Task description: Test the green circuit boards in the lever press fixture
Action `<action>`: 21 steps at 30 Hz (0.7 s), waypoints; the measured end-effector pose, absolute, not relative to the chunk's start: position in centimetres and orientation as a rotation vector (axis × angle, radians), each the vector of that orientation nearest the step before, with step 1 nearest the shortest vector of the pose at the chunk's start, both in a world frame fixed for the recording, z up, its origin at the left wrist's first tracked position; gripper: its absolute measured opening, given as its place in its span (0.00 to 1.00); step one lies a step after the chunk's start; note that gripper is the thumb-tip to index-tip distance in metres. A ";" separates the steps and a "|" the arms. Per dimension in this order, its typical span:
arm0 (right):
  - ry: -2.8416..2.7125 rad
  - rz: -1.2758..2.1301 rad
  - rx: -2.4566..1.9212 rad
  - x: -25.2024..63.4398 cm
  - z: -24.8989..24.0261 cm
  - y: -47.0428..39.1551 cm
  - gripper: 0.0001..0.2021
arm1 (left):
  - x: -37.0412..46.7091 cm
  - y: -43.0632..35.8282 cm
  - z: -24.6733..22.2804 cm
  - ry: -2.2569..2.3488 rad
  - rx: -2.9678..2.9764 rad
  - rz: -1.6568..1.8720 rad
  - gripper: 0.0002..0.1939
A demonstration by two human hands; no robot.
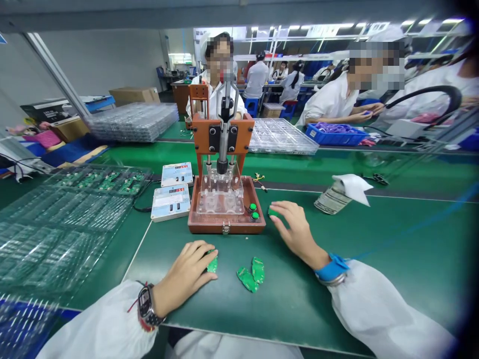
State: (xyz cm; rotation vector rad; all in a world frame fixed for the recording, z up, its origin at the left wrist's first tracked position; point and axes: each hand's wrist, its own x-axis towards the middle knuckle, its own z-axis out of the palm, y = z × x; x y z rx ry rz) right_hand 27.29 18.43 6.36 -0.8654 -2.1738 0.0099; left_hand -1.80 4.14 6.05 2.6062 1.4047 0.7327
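My left hand point(190, 269) rests on the green bench with its fingers curled over a small green circuit board point(212, 263), partly hidden under them. To the right of the press fixture, my right hand point(294, 227) grips another green circuit board point(274, 212) between thumb and fingers; most of that board is covered. Between my hands lie two more green boards, the left one point(247, 279) tilted against the right one point(258, 270). The press fixture point(226, 228) stands just beyond, with a clear acrylic plate and two green buttons point(254, 215); its metal lever points upward.
Two display boxes point(170, 204) sit left of the fixture. Clear plastic trays point(75, 219), some holding boards, cover the left side. A container with white cloth point(333, 197) stands at right. Co-workers sit across the bench, near a blue bin point(335, 138). A blue cord runs from my right wrist.
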 end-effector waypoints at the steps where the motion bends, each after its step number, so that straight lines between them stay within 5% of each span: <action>1: -2.204 0.051 -0.726 26.7 7.2 17.1 0.11 | -1.9 4.2 6.3 1.379 2.625 0.798 0.20; 9: -2.891 0.923 -0.649 24.1 10.8 10.7 0.20 | -4.1 9.8 10.0 1.632 2.418 1.181 0.19; 21: -2.824 0.952 -0.576 22.9 10.0 11.2 0.09 | -3.9 14.0 11.9 1.612 2.351 0.840 0.14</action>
